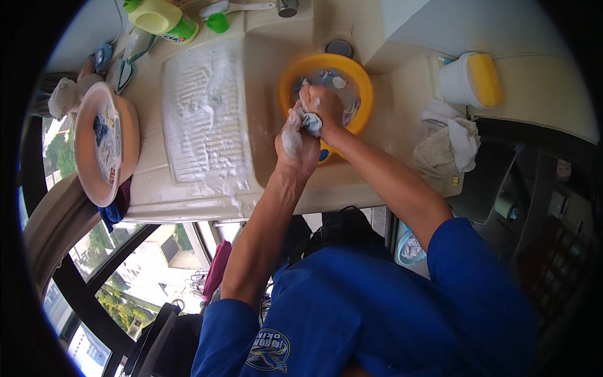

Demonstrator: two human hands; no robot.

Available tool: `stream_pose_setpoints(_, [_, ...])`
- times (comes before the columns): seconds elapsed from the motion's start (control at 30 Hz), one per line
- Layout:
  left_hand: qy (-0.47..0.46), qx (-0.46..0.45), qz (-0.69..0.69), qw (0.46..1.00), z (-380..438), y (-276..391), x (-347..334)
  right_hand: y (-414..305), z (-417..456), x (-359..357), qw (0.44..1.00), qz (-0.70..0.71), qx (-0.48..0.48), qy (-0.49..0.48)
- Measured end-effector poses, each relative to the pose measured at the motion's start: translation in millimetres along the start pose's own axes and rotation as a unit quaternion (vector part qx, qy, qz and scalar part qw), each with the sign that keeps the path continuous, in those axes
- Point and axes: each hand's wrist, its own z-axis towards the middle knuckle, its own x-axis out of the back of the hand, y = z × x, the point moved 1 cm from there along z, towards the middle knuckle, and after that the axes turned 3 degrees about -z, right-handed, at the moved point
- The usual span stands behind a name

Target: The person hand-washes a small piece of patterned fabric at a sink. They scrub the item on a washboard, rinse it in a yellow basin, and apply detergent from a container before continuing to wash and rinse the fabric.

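Over a yellow plastic basin (366,85) in the sink, both my hands are pressed together on a small white and light-blue cloth (311,123). Lather covers part of my left hand (301,148), whose fingers wrap the cloth from below. Folded into a fist above it, my right hand (324,103) grips the same cloth and has a spot of foam. Cloudy water with several wet clothes (338,83) fills the basin beneath. Most of the held cloth is hidden between my palms.
Suds coat the ribbed washboard (202,113) left of the sink. A peach basin (129,127) with clothes stands at far left. Behind are a detergent bottle (160,21), a green cap (217,22) and a brush (235,7). At right are a white bucket (456,80) and towels (443,146).
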Motion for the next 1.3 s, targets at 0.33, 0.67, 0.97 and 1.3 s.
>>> stream_pose_setpoints(0.33, [0.096, -0.039, -0.016, 0.994, -1.3, 3.0, 15.9, 15.8, -5.5, -15.7, 0.978, -0.039, 0.202, 0.036])
stream_pose_setpoints(0.67, [0.147, -0.034, 0.056, 0.987, 15.3, 33.9, 42.5, 163.8, 65.3, 22.3, 0.852, -0.409, 0.290, -0.152])
stream_pose_setpoints(0.97, [0.139, 0.025, 0.234, 0.962, 13.5, 24.7, 34.6, 64.9, 52.6, 107.5, 0.920, 0.230, -0.002, -0.316])
stream_pose_setpoints(1.3, [-0.057, -0.046, 0.467, 0.881, 27.9, 29.3, -16.3, 10.9, 41.1, 159.3, 0.844, 0.328, 0.001, -0.424])
